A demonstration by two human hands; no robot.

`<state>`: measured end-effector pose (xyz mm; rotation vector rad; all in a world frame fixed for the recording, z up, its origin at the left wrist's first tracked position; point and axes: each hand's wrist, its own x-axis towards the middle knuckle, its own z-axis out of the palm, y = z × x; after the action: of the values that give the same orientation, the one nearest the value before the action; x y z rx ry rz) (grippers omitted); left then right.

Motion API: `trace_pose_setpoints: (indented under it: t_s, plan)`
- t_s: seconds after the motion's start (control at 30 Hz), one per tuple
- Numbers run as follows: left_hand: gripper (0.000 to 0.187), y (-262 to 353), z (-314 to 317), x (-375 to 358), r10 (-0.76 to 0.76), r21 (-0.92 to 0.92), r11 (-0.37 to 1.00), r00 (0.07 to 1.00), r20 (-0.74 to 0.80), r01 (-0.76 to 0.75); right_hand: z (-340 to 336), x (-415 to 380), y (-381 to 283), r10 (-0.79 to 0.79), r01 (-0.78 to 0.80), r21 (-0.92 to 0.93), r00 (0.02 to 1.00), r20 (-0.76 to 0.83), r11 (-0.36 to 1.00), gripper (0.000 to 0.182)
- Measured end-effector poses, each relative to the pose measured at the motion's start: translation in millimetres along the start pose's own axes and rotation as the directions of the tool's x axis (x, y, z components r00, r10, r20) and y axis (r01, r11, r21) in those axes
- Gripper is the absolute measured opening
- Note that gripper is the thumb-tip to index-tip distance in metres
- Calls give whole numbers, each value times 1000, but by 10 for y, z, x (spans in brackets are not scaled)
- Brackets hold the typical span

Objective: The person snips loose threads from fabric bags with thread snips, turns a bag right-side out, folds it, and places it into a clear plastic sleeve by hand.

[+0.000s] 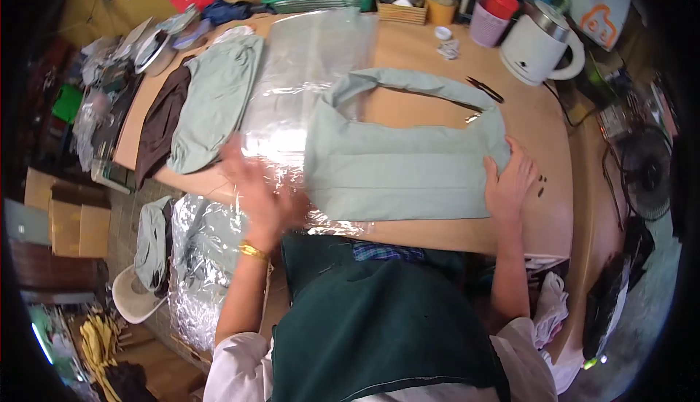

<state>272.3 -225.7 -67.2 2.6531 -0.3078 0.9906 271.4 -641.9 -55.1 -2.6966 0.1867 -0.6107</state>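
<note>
A pale green cloth bag [401, 172] with a wide strap lies flat on the brown table [430, 30]. My right hand [509, 183] rests at the bag's right edge, its thumb on the cloth and its fingers spread along the side. Left of the bag, my left hand [255, 190] is blurred by motion, with fingers stretched out and thumb apart, and nothing shows in it. Clear plastic sleeves [306, 67] lie beneath the bag's left part and extend to the back. Beyond my left hand are more pale green cloth pieces [217, 103] and a dark brown cloth [166, 118].
Black thread snips [485, 90] lie behind the bag, and a white kettle [536, 48] stands at the back right. A pink cup [487, 26] and a green tray [321, 2] line the back. A plastic-covered pile [204, 278] sits below the table's left edge. Right is a fan [647, 169].
</note>
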Motion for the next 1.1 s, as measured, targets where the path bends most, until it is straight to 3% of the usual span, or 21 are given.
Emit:
trace_pose_setpoints:
  t_s: [0.03, 0.07, 0.1, 0.17, 0.27, 0.33, 0.37, 0.4, 0.43, 0.47, 0.5, 0.6, 0.63, 0.67, 0.73, 0.8, 0.87, 0.9, 1.0, 1.07, 1.1]
  plan:
    - [75, 323, -44, -12, 29, -123, 992, 943, 331, 12, 28, -54, -188, -100, 98, -62, 995, -26, 993, 48]
    - [75, 645, -87, -21, 55, -209, 973, 779, 625, 99, 53, -113, -308, -197, 190, -126, 979, -50, 974, 62]
    - [70, 847, -10, -32, 157, -94, 988, 784, 601, -126, 69, -188, -344, -206, 200, -119, 977, -46, 973, 62]
    - [66, 743, 88, -143, 134, -47, 990, 790, 599, -132, 75, -272, -366, -193, 265, -313, 951, 241, 912, 72]
    - [61, 560, 17, -164, 105, -23, 993, 786, 609, -114, -100, -292, 309, -23, 63, -663, 997, 70, 746, 72]
    - [62, 417, -117, -108, -10, -14, 1000, 834, 552, 21, -208, -254, 665, 17, -34, -737, 999, -30, 675, 69]
    - [57, 342, -175, -60, -68, -38, 996, 937, 344, 86, -317, -230, 727, -42, -30, -558, 992, -115, 829, 64]
    - [57, 281, -189, -13, -71, -37, 995, 936, 345, 90, -370, -227, 749, -74, -3, -352, 976, -204, 936, 58]
    - [52, 222, -187, 45, -147, -140, 972, 952, 268, 189, -334, -218, 706, -71, -3, -353, 978, -198, 936, 58]
    - [47, 184, -169, 101, -230, -247, 929, 952, 201, 276, -268, -189, 606, 21, -27, -40, 990, -142, 999, 56]
    - [33, 225, -92, 196, -198, -310, 922, 970, 141, 233, -199, -135, 484, 93, -71, 276, 993, -67, 959, 55]
    - [23, 287, 124, 352, -91, -257, 950, 947, 308, 175, -69, 165, 131, -34, 45, 346, 999, -37, 937, 47]
    - [17, 247, 199, 371, -64, -277, 946, 935, 349, 169, -104, 267, 137, -33, -59, 343, 966, 256, 938, 42]
    - [17, 207, 220, 403, -48, -294, 942, 934, 354, 160, -152, 352, 161, -25, -163, 309, 850, 526, 937, 37]
    - [22, 135, 265, 470, -14, -617, 780, 989, 146, 102, -268, 454, 199, -103, -110, 360, 847, 522, 926, 34]
    - [28, 228, 177, 567, 36, -701, 707, 985, 171, 95, -404, 461, 194, -165, -70, 400, 836, 523, 914, 32]
    - [29, 373, 29, 648, 126, -509, 840, 847, 516, 185, -509, 489, 89, -230, -8, 344, 730, 643, 939, 32]
    - [28, 339, 78, 643, 203, -465, 882, 831, 518, 74, -555, 502, 57, -208, -18, 329, 739, 640, 944, 32]
    - [30, 297, 41, 731, 291, -474, 880, 764, 576, 22, -617, 453, 86, -291, 125, 280, 656, 696, 952, 26]
    - [34, 356, -24, 683, 281, -455, 891, 791, 544, -4, -628, 339, 153, -515, 480, 213, 690, 508, 851, 26]
    - [35, 325, 2, 597, 337, -459, 885, 789, 515, -79, -582, 259, 190, -512, 475, 214, 690, 512, 854, 26]
